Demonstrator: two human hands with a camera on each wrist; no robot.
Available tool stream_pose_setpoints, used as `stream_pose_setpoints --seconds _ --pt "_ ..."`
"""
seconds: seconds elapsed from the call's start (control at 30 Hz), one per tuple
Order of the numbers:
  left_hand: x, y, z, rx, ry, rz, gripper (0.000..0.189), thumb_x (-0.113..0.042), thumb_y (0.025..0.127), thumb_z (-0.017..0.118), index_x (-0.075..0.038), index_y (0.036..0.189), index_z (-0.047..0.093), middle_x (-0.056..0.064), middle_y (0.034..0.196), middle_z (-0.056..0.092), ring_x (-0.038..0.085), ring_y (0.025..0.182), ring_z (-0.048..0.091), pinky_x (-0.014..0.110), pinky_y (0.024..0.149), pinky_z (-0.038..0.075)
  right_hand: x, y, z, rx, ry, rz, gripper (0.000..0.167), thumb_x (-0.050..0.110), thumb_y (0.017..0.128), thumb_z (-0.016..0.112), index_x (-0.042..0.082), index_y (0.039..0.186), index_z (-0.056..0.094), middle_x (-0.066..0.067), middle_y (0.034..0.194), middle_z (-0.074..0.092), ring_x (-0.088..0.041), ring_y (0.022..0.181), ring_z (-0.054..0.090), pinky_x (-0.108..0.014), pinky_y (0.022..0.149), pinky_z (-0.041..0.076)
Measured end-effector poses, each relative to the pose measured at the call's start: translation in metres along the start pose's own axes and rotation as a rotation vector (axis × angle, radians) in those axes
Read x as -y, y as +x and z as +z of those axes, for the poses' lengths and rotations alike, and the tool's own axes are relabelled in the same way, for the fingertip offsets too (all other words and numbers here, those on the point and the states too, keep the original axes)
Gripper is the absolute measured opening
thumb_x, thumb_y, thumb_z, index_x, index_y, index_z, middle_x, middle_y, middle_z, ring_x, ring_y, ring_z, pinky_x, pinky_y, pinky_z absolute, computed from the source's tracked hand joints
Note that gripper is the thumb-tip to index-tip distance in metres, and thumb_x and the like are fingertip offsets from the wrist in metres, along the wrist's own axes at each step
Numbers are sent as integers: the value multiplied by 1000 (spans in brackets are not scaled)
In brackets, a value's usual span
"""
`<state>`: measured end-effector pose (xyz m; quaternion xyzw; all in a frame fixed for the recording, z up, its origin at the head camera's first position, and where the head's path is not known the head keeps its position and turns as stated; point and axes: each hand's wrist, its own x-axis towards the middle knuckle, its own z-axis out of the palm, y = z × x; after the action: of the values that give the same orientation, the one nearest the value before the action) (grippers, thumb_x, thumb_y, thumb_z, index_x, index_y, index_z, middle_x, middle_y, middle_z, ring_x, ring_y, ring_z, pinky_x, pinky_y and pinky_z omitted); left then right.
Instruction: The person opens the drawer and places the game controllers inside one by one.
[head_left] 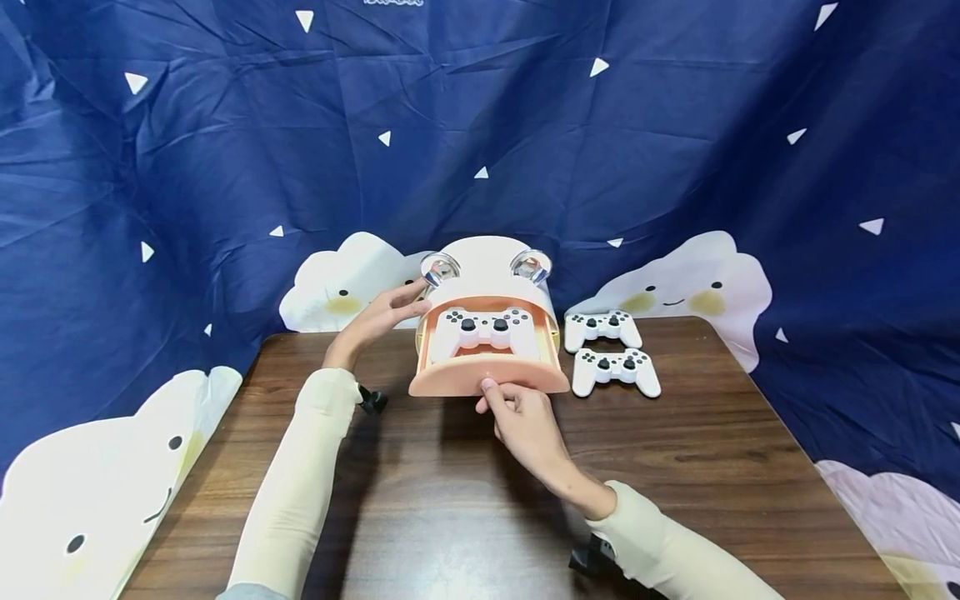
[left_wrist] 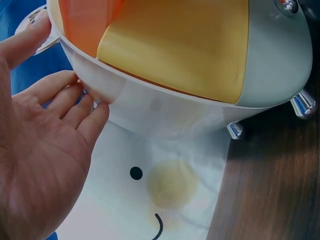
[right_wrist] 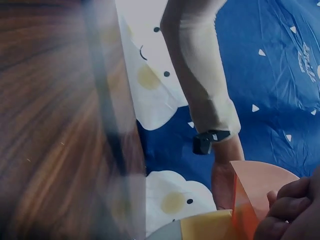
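A rounded white storage box (head_left: 487, 262) with two shiny round eye-like parts on top stands at the table's back. Its upper pink-orange drawer (head_left: 450, 380) is pulled out, and a white game controller (head_left: 483, 321) lies inside. My right hand (head_left: 531, 429) pinches the middle of that drawer's front edge, thumb on the front face. My left hand (head_left: 381, 317) rests its extended fingertips on the box's left side. The left wrist view shows those fingers (left_wrist: 67, 100) against the white wall, beside a yellow drawer front (left_wrist: 175, 50).
Two more white game controllers, a rear one (head_left: 602, 323) and a front one (head_left: 617, 365), lie right of the box on the brown wooden table (head_left: 450, 517). Behind the table hangs a blue cloth (head_left: 480, 108) with clouds. Small metal feet (left_wrist: 235, 130) support the box.
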<state>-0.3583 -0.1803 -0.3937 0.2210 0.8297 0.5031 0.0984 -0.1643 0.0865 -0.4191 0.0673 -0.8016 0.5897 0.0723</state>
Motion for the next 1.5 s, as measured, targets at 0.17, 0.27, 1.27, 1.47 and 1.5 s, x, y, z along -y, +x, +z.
stream_pose_setpoints --seconds 0.17,0.27,1.27,1.47,1.5 --pt "0 0 0 3 -11 2 74 -43 104 64 -16 168 36 5 176 30 28 164 26 54 134 23 3 14 -1 -10 -11 11 45 38 110 59 11 77 76 7 43 47 -8 42 42 -22 45 28" --pt "1 0 0 7 -17 6 73 -41 105 64 -16 168 36 6 176 30 28 164 26 53 134 23 4 22 -1 -11 -27 22 47 39 110 59 10 78 76 7 44 48 -8 43 43 -22 46 29" --pt "2 0 -1 -6 17 8 77 -49 103 65 -18 168 36 4 176 31 28 164 28 53 133 24 -5 98 0 -20 -23 57 54 41 109 57 -1 85 80 -17 66 71 -9 53 59 -19 52 41" --pt "1 0 0 -7 19 4 77 -49 103 65 -20 168 35 2 176 30 26 164 28 50 134 24 -6 99 0 -19 -20 50 53 42 109 57 0 87 80 -17 64 70 -6 50 55 -19 50 38" --pt "0 0 0 -7 19 5 77 -50 103 65 -20 168 35 1 176 30 25 164 28 50 134 24 -6 99 0 -20 -20 49 54 42 109 57 0 87 80 -17 64 70 -6 50 56 -19 50 38"
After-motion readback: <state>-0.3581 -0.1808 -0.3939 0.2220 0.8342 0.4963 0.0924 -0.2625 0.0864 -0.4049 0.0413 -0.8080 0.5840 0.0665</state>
